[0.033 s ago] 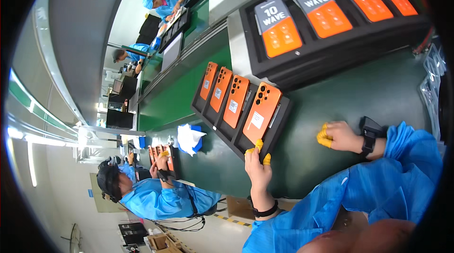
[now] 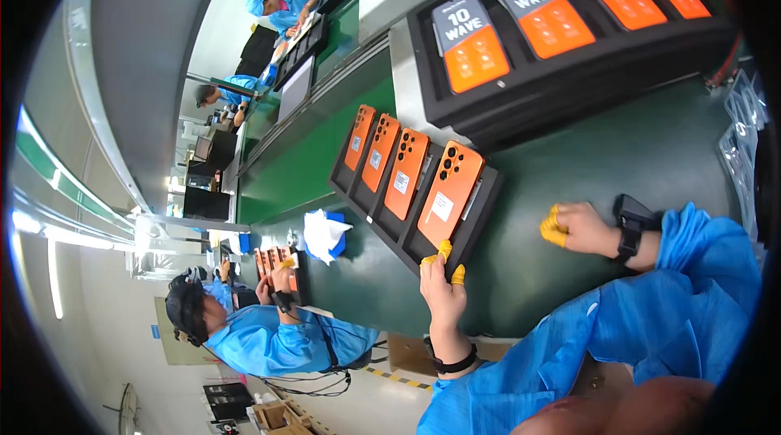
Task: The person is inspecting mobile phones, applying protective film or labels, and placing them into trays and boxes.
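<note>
Evidently, left hand (image 2: 444,298) pinches black tray (image 2: 470,235); right hand (image 2: 584,229) hides its palm, grip unclear.

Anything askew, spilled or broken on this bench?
The phone tray sits askew: its row runs at a clear angle to the black tray beyond. Fisheye bend may add to that. White wipes also bulge over the rim of the blue bin. No spill or damage visible.
</note>
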Tool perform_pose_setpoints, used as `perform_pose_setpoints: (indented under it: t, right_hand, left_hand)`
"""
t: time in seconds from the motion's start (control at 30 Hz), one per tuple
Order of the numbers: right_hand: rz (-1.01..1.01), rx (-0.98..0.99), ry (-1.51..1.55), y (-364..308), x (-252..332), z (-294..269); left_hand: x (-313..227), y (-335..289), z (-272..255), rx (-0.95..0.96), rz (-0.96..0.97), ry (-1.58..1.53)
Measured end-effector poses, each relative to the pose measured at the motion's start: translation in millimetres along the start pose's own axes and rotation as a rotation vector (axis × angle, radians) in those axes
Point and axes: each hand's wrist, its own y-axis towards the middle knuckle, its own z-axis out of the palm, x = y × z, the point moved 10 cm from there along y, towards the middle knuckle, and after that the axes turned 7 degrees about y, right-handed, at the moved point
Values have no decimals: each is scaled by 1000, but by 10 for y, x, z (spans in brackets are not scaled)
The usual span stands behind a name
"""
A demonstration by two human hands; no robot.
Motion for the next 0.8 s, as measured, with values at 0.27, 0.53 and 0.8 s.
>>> perform_pose_setpoints:
  t: [0.27,0.53,0.8]
  right_hand:
    - [-153,-245,478,-518,191,-393]
    - [39,-72,351,-1362,154,-401]
    - [-171,-150,97,-1752,1117,-1090]
  left_hand:
    - [-590,-837,52,14,95,-117]
    - [-1526,-1645,555,158,27,84]
    - [-2028,-1172,1036,315,36,-113]
